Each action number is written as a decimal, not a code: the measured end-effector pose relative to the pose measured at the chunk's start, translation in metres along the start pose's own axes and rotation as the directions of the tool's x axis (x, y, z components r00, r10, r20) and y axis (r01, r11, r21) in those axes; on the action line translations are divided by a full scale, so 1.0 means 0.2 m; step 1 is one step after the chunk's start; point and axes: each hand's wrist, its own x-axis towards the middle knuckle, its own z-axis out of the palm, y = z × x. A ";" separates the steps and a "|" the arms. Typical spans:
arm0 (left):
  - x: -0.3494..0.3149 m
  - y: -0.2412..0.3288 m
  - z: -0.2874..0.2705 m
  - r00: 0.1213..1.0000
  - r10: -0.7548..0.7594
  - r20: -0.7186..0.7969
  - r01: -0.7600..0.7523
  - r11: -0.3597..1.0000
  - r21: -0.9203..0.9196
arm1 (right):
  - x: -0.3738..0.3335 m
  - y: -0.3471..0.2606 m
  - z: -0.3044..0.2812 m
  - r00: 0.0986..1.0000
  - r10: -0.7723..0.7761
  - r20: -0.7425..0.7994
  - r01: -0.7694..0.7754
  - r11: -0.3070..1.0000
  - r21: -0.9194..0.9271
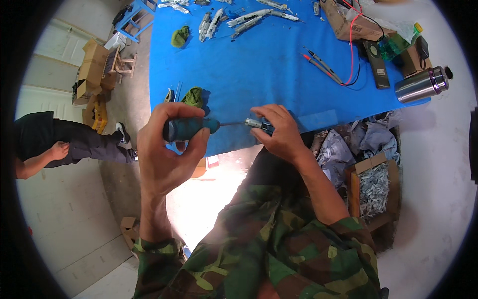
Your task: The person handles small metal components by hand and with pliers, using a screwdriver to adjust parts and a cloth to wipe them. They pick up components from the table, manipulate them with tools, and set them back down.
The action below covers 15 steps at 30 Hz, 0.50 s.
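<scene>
My left hand (162, 162) is closed around the dark teal handle of a screwdriver (186, 129), held sideways above the near edge of the blue-covered table (234, 74). Its thin shaft points right, toward a small silver-and-dark slim device (255, 122) pinched in the fingers of my right hand (283, 132). The shaft's tip reaches the end of this device; whether it touches is too small to tell. Just beyond my left hand lies a green cloth (192, 96), with thin metal tools (178, 91) beside it. My right fingers hide part of the device.
Several slim white-and-grey devices (249, 18) and another green cloth (180, 37) lie at the far side. Multimeter probes (322, 68), a multimeter (376, 65) and a steel flask (422, 85) are at the right. Below stands a box of scraps (374, 187). Someone in dark clothes (74, 139) is at the left.
</scene>
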 end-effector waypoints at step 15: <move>0.08 0.03 0.00 0.953 0.301 0.023 -0.299 0.930 0.215 | 0.37 -0.54 -0.14 0.934 -0.270 0.235 0.118 0.852 0.510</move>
